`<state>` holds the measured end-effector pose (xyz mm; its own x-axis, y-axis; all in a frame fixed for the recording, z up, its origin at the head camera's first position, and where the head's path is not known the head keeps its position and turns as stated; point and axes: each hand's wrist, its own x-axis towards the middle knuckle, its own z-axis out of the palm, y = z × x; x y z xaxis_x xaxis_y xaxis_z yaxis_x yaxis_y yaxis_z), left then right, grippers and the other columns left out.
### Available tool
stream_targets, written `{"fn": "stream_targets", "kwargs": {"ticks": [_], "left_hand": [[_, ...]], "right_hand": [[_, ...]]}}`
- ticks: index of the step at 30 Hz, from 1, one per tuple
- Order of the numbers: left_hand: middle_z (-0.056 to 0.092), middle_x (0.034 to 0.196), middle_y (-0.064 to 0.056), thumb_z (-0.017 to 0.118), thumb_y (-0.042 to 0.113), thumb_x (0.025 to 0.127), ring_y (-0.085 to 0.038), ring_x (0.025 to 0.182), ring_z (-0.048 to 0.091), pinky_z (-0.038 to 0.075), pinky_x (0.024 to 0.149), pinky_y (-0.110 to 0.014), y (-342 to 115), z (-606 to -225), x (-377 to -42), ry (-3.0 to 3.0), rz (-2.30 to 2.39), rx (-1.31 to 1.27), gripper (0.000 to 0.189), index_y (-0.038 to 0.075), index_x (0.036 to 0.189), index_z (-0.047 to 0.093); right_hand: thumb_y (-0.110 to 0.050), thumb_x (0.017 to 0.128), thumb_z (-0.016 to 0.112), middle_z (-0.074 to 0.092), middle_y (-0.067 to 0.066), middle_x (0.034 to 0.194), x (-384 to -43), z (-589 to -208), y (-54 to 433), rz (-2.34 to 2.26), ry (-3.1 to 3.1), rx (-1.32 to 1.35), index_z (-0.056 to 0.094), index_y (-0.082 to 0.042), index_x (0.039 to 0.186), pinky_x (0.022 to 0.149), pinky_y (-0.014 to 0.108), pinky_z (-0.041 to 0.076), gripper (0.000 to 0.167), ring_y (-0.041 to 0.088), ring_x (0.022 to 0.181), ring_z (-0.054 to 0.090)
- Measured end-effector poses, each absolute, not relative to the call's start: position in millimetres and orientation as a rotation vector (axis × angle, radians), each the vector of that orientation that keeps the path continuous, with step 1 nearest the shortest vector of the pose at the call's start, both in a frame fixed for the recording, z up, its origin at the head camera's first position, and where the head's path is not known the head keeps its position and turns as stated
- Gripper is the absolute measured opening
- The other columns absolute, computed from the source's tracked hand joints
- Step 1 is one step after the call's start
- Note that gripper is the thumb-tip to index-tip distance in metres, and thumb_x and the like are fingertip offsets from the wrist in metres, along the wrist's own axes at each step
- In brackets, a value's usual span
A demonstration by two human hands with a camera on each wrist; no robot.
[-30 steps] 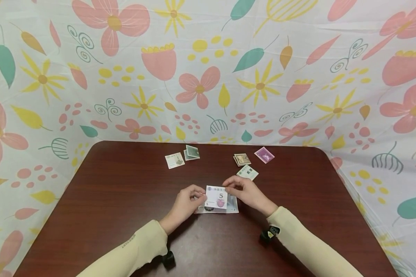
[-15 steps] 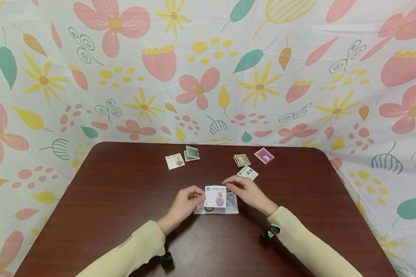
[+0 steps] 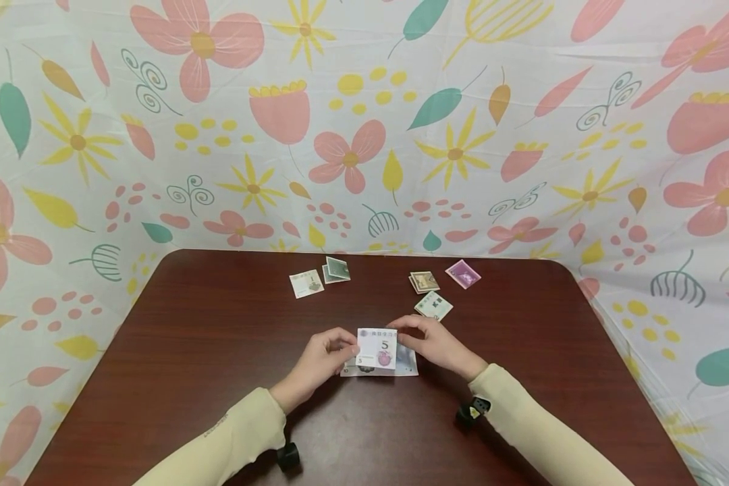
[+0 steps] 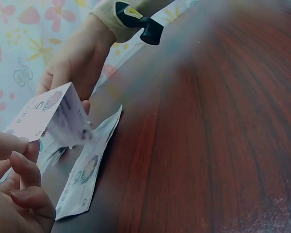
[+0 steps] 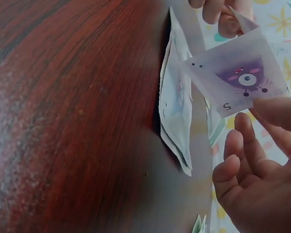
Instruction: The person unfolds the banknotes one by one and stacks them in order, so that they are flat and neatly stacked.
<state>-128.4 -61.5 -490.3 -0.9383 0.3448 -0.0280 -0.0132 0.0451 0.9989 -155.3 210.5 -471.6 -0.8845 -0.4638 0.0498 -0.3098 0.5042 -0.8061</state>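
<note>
Left hand (image 3: 322,358) and right hand (image 3: 430,343): both pinching a creased 5 note (image 3: 373,348) | Step: seemingly folding (or unfolding) it | Next: likely calls for steadying both edges

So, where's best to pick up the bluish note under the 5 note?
Probably take the bluish note by its front right corner, from the right. It lies on the table, but that end seems to curl up, and the 5 note hangs over its middle, leaving that corner bare.
</note>
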Motion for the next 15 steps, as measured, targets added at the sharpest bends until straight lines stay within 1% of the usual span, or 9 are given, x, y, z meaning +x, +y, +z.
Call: {"fn": "stream_targets", "kwargs": {"ticks": [1, 2, 4, 7, 9, 13, 15], "left_hand": [[0.068, 0.082, -0.009, 0.070, 0.001, 0.095, -0.005, 0.054, 0.045, 0.039, 0.052, -0.021, -62, -489, -129, 2.061, 1.981, 0.327, 0.015, -0.010, 0.105, 0.067], [0.068, 0.082, -0.009, 0.070, 0.001, 0.095, -0.006, 0.054, 0.045, 0.039, 0.052, -0.021, -63, -489, -129, 2.063, 1.983, 0.317, 0.015, -0.009, 0.105, 0.067], [0.068, 0.083, -0.011, 0.070, 0.001, 0.095, -0.006, 0.054, 0.045, 0.039, 0.052, -0.021, -65, -488, -130, 2.072, 1.984, 0.299, 0.015, -0.009, 0.105, 0.067], [0.067, 0.083, -0.013, 0.071, 0.002, 0.095, -0.006, 0.054, 0.045, 0.039, 0.052, -0.021, -67, -487, -131, 2.093, 1.983, 0.272, 0.014, -0.008, 0.104, 0.068], [0.067, 0.082, -0.014, 0.071, 0.002, 0.095, -0.007, 0.054, 0.045, 0.039, 0.052, -0.022, -69, -487, -131, 2.109, 1.983, 0.250, 0.012, -0.007, 0.103, 0.068], [0.067, 0.081, -0.016, 0.071, 0.001, 0.095, -0.007, 0.053, 0.045, 0.038, 0.051, -0.022, -70, -488, -130, 2.137, 1.972, 0.209, 0.010, -0.007, 0.101, 0.069], [0.067, 0.081, -0.017, 0.070, 0.001, 0.095, -0.007, 0.053, 0.044, 0.038, 0.051, -0.022, -70, -489, -130, 2.147, 1.966, 0.195, 0.010, -0.007, 0.101, 0.069]], "right_hand": [[-0.007, 0.099, 0.067, 0.074, 0.003, 0.117, -155, -472, 211, -1.322, 2.582, -0.660, 0.074, -0.011, 0.121, 0.100, 0.045, 0.048, 0.023, 0.020, 0.111, 0.064], [-0.007, 0.099, 0.069, 0.074, 0.002, 0.114, -155, -472, 211, -1.322, 2.592, -0.660, 0.074, -0.010, 0.119, 0.098, 0.043, 0.049, 0.022, 0.018, 0.108, 0.064], [-0.009, 0.098, 0.071, 0.073, 0.002, 0.107, -155, -472, 213, -1.326, 2.613, -0.648, 0.074, -0.008, 0.116, 0.093, 0.039, 0.050, 0.018, 0.017, 0.101, 0.063], [-0.012, 0.097, 0.073, 0.070, 0.000, 0.099, -155, -471, 216, -1.337, 2.639, -0.606, 0.075, -0.009, 0.112, 0.087, 0.033, 0.050, 0.014, 0.015, 0.093, 0.060], [-0.013, 0.097, 0.074, 0.068, -0.002, 0.096, -155, -471, 218, -1.339, 2.657, -0.567, 0.075, -0.011, 0.108, 0.084, 0.030, 0.048, 0.012, 0.014, 0.091, 0.059], [-0.013, 0.096, 0.076, 0.065, -0.002, 0.093, -154, -471, 223, -1.337, 2.697, -0.541, 0.075, -0.013, 0.102, 0.081, 0.029, 0.047, 0.007, 0.014, 0.089, 0.057], [-0.012, 0.095, 0.076, 0.064, -0.001, 0.092, -154, -471, 226, -1.339, 2.711, -0.548, 0.074, -0.011, 0.100, 0.078, 0.029, 0.046, 0.005, 0.014, 0.087, 0.056]]}}
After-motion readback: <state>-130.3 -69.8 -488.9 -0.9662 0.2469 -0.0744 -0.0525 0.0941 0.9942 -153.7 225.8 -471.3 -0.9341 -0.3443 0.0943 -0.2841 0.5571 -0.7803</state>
